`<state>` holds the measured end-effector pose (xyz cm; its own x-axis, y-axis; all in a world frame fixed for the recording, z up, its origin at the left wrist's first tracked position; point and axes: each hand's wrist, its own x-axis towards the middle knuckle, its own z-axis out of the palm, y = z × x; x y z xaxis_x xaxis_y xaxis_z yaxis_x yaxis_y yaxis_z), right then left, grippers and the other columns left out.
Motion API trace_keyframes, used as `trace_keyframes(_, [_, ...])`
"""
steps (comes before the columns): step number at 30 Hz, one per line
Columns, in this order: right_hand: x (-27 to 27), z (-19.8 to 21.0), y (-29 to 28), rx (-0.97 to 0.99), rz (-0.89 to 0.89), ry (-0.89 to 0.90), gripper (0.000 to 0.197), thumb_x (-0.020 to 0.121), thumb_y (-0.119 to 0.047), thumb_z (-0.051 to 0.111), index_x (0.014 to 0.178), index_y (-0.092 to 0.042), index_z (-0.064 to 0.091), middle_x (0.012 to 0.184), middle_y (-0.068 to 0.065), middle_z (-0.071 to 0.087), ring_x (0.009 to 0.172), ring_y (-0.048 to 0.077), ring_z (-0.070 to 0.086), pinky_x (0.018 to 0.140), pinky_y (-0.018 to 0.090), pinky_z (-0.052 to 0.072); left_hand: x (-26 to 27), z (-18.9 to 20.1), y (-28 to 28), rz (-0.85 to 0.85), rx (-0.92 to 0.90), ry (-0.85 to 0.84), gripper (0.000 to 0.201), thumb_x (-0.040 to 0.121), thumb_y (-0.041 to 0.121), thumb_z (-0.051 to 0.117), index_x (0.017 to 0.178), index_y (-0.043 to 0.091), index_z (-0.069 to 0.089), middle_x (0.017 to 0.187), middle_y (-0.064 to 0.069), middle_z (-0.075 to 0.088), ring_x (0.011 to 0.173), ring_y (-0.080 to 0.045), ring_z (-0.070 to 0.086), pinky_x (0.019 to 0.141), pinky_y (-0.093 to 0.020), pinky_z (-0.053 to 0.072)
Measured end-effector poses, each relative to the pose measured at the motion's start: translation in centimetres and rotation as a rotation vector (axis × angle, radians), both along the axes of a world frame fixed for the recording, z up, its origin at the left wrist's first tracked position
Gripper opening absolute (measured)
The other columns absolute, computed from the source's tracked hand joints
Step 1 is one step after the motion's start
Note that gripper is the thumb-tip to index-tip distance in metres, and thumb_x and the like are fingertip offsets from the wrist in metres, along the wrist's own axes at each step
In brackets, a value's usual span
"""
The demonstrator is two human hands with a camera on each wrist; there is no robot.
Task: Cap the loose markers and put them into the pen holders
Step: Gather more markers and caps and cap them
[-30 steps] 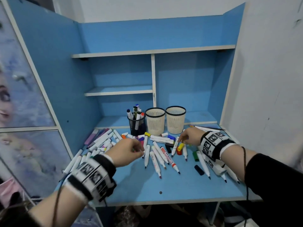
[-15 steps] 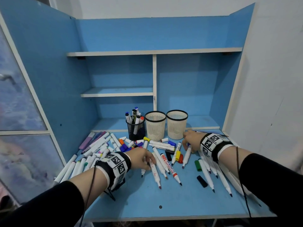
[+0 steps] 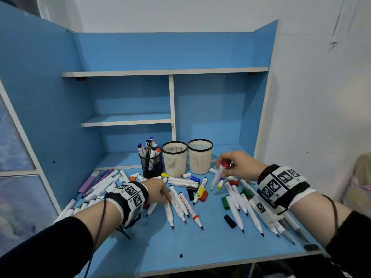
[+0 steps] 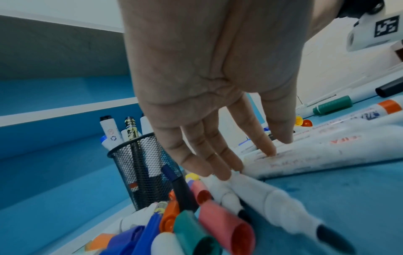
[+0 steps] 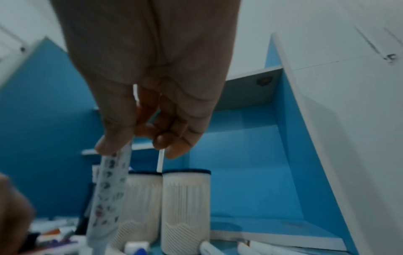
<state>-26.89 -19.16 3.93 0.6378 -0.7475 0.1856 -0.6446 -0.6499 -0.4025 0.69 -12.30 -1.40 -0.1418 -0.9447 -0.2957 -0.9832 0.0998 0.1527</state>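
Right hand raised just in front of the right cream pen holder, thumb and fingers pinched on the upper end of a white marker. Marker hanging tip-down, red end at the fingers, clear of the blue desk. Left hand lower, fingers straight and spread, fingertips pressed on white uncapped markers lying side by side, gripping nothing. Loose caps and more markers scattered between both hands. Left cream pen holder beside a black mesh holder with several pens in it.
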Motion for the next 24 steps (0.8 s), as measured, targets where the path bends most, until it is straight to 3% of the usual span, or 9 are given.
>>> trace_keyframes(3, [-1.3, 0.0, 1.2, 0.034, -0.045, -0.246, 0.019, 0.078, -0.008, 0.074, 0.091, -0.013, 0.062, 0.081, -0.011, 0.059, 0.08, 0.01, 0.058, 0.078, 0.026, 0.049, -1.5, 0.3, -0.3, -0.032, -0.059, -0.029, 0.032, 0.087, 0.033, 0.06, 0.118, 0.025, 0.065, 0.121, 0.004, 0.06, 0.107, -0.013, 0.055, 0.086, -0.024, 0.044])
trace_keyframes(5, [-2.2, -0.2, 1.7, 0.125, -0.074, -0.481, 0.021, 0.078, -0.002, 0.072, 0.088, -0.017, 0.06, 0.088, -0.002, 0.066, 0.086, 0.016, 0.064, 0.081, 0.029, 0.052, -2.8, 0.4, -0.3, -0.1, -0.069, 0.001, 0.033, 0.088, 0.031, 0.059, 0.121, 0.028, 0.063, 0.123, 0.005, 0.057, 0.112, -0.014, 0.053, 0.089, -0.025, 0.043])
trace_keyframes(9, [-3.4, 0.3, 2.7, 0.307, -0.148, -0.823, 0.023, 0.081, 0.008, 0.064, 0.089, -0.013, 0.06, 0.091, 0.011, 0.067, 0.08, 0.017, 0.064, 0.07, 0.026, 0.054, -5.1, -0.1, -0.6, -0.185, 0.036, -0.014, 0.032, 0.087, 0.03, 0.062, 0.119, 0.029, 0.064, 0.126, 0.01, 0.058, 0.115, -0.01, 0.053, 0.097, -0.023, 0.041])
trace_keyframes(12, [-4.5, 0.7, 2.7, 0.265, -0.218, -0.921, 0.024, 0.083, 0.007, 0.063, 0.09, -0.016, 0.059, 0.089, 0.008, 0.065, 0.077, 0.016, 0.063, 0.063, 0.017, 0.054, -5.9, -0.1, -1.5, -0.169, 0.063, -0.132, 0.03, 0.085, 0.036, 0.061, 0.114, 0.028, 0.067, 0.117, 0.008, 0.065, 0.105, -0.012, 0.059, 0.094, -0.03, 0.048])
trace_keyframes(15, [-5.8, 1.0, 2.4, 0.218, -0.296, -0.948, 0.023, 0.083, 0.005, 0.064, 0.092, -0.015, 0.06, 0.085, 0.007, 0.065, 0.073, 0.015, 0.064, 0.061, 0.016, 0.052, -6.8, 0.3, -2.2, -0.219, -0.004, -0.239, 0.028, 0.086, 0.033, 0.058, 0.11, 0.023, 0.069, 0.112, 0.004, 0.067, 0.101, -0.018, 0.061, 0.088, -0.033, 0.052])
trace_keyframes(19, [-6.8, 0.8, 2.3, 0.22, -0.353, -0.965, 0.023, 0.083, 0.004, 0.064, 0.103, -0.006, 0.06, 0.087, 0.01, 0.065, 0.076, 0.019, 0.064, 0.061, 0.016, 0.052, -8.1, 0.2, -3.4, -0.297, -0.121, -0.184, 0.036, 0.088, 0.035, 0.057, 0.123, 0.028, 0.058, 0.122, 0.002, 0.054, 0.11, -0.019, 0.052, 0.091, -0.037, 0.047])
trace_keyframes(24, [-6.6, 0.0, 3.1, 0.282, -0.365, -1.024, 0.022, 0.083, 0.005, 0.063, 0.104, -0.003, 0.06, 0.087, 0.015, 0.065, 0.074, 0.022, 0.065, 0.062, 0.02, 0.054, -9.3, -1.0, -5.9, -0.31, -0.038, -0.254, 0.041, 0.091, 0.022, 0.053, 0.131, 0.025, 0.054, 0.138, -0.002, 0.049, 0.123, -0.023, 0.048, 0.101, -0.04, 0.043])
